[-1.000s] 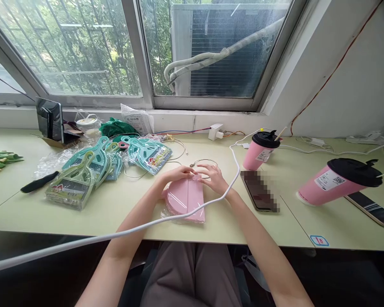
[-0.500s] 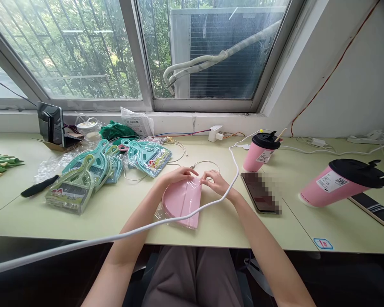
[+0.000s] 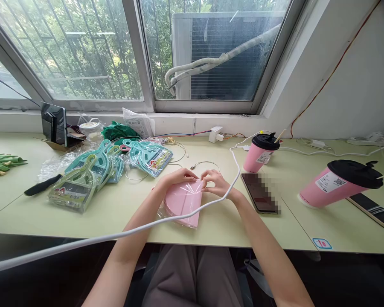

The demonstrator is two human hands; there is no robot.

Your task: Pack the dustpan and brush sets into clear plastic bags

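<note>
A pink half-round item (image 3: 182, 200), folded flat in a clear plastic bag, lies on the table in front of me. Its kind cannot be made out. My left hand (image 3: 181, 175) holds the packet's upper left edge, fingers bent over it and thumb hidden. With thumb and index finger, my right hand (image 3: 215, 182) pinches the bag's upper right corner. A white cable (image 3: 192, 213) crosses the view in front of the packet.
Bagged small dustpan-and-brush sets (image 3: 75, 183) lie to the left, beside a black handle (image 3: 43, 185). A phone (image 3: 259, 194) and two pink cups (image 3: 259, 155) with black lids stand or lie to the right. Thin wire loops (image 3: 206, 162) lie behind my hands.
My right thumb and fingers have shifted slightly at the packet's corner. The packet sits a little differently under my hands, and the view has moved slightly.
</note>
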